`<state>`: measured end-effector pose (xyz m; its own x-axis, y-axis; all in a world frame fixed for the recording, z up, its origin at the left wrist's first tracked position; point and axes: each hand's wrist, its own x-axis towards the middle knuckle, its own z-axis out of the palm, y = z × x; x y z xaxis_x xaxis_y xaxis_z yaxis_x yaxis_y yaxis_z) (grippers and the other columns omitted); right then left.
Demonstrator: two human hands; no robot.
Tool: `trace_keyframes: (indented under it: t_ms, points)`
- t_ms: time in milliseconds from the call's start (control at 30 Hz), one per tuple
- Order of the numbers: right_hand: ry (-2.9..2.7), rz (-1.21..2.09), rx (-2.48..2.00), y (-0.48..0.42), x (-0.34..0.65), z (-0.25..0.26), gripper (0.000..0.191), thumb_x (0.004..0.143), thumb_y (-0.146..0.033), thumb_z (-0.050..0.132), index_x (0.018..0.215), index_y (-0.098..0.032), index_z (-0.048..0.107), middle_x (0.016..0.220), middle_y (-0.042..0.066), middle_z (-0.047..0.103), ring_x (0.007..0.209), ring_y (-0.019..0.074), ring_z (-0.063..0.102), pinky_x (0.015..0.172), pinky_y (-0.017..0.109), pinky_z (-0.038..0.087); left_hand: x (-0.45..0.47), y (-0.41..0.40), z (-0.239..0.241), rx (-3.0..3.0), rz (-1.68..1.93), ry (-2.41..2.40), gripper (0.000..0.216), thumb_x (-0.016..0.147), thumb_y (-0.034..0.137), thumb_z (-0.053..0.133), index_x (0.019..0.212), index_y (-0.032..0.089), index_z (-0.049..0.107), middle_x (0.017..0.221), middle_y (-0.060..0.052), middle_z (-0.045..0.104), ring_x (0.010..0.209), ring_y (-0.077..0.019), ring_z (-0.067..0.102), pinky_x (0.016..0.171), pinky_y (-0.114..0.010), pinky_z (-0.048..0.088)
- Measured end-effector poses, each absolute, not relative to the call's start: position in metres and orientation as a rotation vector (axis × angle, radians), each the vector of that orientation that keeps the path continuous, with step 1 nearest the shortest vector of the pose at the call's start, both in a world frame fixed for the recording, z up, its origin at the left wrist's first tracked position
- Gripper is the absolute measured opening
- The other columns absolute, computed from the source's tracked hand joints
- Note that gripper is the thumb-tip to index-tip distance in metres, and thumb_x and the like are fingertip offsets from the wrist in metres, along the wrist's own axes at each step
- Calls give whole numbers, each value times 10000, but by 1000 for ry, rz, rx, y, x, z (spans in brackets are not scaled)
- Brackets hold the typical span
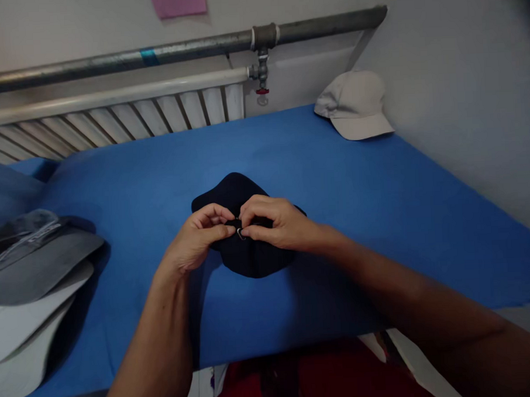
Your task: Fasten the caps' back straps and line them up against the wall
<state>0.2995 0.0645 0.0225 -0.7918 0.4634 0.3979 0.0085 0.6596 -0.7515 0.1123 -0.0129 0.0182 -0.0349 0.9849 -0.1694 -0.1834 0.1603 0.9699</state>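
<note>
A black cap (257,263) lies on the blue-covered table in front of me. On its strap, between my two hands, is a small metal buckle (241,233). My left hand (200,233) is closed in a pinch on the cap's strap, left of the buckle. From the other side my right hand (277,221) pinches the strap right by the buckle, thumb and fingers together. My fingers hide most of the strap, so how it runs through the buckle cannot be made out.
Stacked grey and white caps (39,267) stand at the left. A beige cap (360,103) rests at the back right, by the wall. Behind the blue tabletop (158,168) are a radiator (173,112) and a metal pipe (205,46) with a red-handled valve (262,91).
</note>
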Motion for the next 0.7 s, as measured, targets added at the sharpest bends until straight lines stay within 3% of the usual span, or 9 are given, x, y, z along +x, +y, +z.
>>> trace_keyframes:
  t_ms: [167, 333, 467, 600, 700]
  points:
    - [-2280, 938, -524, 58, 293, 18, 47, 807, -159, 590, 773, -178, 565, 810, -2, 555, 707, 106, 516, 673, 260, 433, 113, -14, 18, 929, 1198, 1199, 194, 641, 122, 774, 807, 188, 698, 767, 33, 630, 685, -53, 555, 625, -151, 431]
    - [-2050, 1327, -603, 65, 297, 24, 126, 817, -293, 622, 869, -191, 572, 822, -10, 587, 732, 117, 557, 670, 265, 457, 112, -13, 19, 909, 1199, 1187, 195, 630, 115, 783, 787, 191, 694, 732, 41, 632, 661, -45, 561, 619, -142, 433]
    - [-2010, 1594, -644, 75, 306, 30, 153, 790, -263, 629, 922, -191, 604, 850, -1, 628, 811, 140, 602, 777, 311, 478, 111, -13, 19, 900, 1181, 1174, 197, 626, 100, 774, 774, 194, 685, 705, 41, 648, 636, -49, 578, 607, -146, 437]
    - [-2161, 1710, -633, 76, 310, 29, 226, 769, -254, 660, 989, -204, 639, 908, 3, 653, 853, 140, 602, 797, 303, 460, 109, -13, 16, 902, 1143, 1162, 212, 615, 90, 774, 765, 194, 666, 712, 39, 653, 647, -61, 592, 621, -160, 448]
    - [-2160, 1723, -643, 74, 309, 27, 205, 778, -286, 663, 967, -206, 647, 838, -14, 638, 775, 117, 578, 725, 267, 443, 109, -13, 16, 889, 1180, 1166, 217, 595, 64, 763, 729, 186, 644, 776, 31, 672, 688, -71, 605, 650, -170, 459]
